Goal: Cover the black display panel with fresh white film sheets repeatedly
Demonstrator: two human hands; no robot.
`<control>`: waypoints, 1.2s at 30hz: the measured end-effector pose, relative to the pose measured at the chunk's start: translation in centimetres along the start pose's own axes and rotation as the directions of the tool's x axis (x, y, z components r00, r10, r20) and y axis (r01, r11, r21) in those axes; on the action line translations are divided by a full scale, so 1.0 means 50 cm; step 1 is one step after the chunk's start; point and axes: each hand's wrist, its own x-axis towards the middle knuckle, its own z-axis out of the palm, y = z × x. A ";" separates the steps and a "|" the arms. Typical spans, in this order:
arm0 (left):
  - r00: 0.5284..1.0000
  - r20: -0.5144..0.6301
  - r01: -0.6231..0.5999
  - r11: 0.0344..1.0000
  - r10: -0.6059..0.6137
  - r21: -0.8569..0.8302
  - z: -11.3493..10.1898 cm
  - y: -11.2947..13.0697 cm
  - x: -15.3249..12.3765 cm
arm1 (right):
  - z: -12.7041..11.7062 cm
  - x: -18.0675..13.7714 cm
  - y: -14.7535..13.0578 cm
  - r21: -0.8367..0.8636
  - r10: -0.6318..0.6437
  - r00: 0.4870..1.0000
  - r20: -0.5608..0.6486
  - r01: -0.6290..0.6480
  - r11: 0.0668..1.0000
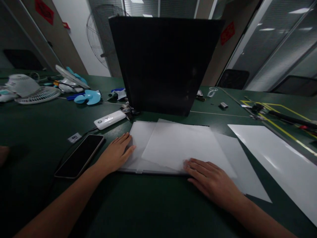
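A thin, dark-edged panel lies flat in front of me with white translucent sheets on it. The top white sheet (183, 145) sits askew over the white layer (142, 129) below it. My left hand (117, 153) rests flat on the left edge of that lower layer, fingers stretched out and thumb apart. On the front right part of the top sheet lies my right hand (210, 178), its fingers extended and holding nothing. Another pale sheet (237, 155) sticks out to the right, partly under the top one. Behind the stack stands a large black panel (165, 66), upright.
A glossy white sheet (274, 152) lies at the right. Left are a phone (80, 155), a white device (110, 119) with a cable, and fan parts (88, 97). A small clear cup (212, 92) and a metal piece (223, 105) lie behind. Part of another hand (3, 153) shows at far left.
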 end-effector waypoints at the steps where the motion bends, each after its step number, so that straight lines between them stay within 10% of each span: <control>1: 1.000 -0.001 0.007 1.000 -0.007 -0.008 -0.003 0.001 0.001 | -0.004 0.004 -0.001 0.015 0.020 1.000 -0.006 -0.020 1.000; 6: 0.998 0.000 0.056 0.998 -0.056 -0.014 -0.012 0.006 0.001 | -0.010 -0.028 0.079 -0.023 0.345 0.932 -0.113 -0.349 0.937; 10: 0.997 -0.017 0.072 0.997 -0.072 0.006 -0.013 0.010 0.002 | 0.003 -0.089 0.188 -0.169 0.746 0.664 0.049 -0.731 0.661; 14: 0.997 -0.007 0.082 0.997 -0.082 0.009 -0.018 0.013 0.002 | 0.014 -0.124 0.251 -0.188 0.867 0.431 0.250 -0.856 0.481; 25: 0.999 -0.010 0.044 0.999 -0.044 0.013 -0.020 0.013 0.002 | 0.055 -0.108 0.235 0.287 0.772 0.600 0.209 -0.793 0.538; 31: 0.998 -0.023 0.058 0.998 -0.058 -0.011 -0.014 0.007 0.000 | 0.051 -0.115 0.241 0.062 0.880 0.458 0.123 -0.889 0.454; 36: 0.996 -0.024 0.085 0.996 -0.085 0.017 -0.013 0.009 -0.001 | 0.050 -0.114 0.243 0.105 0.867 0.458 0.198 -0.889 0.445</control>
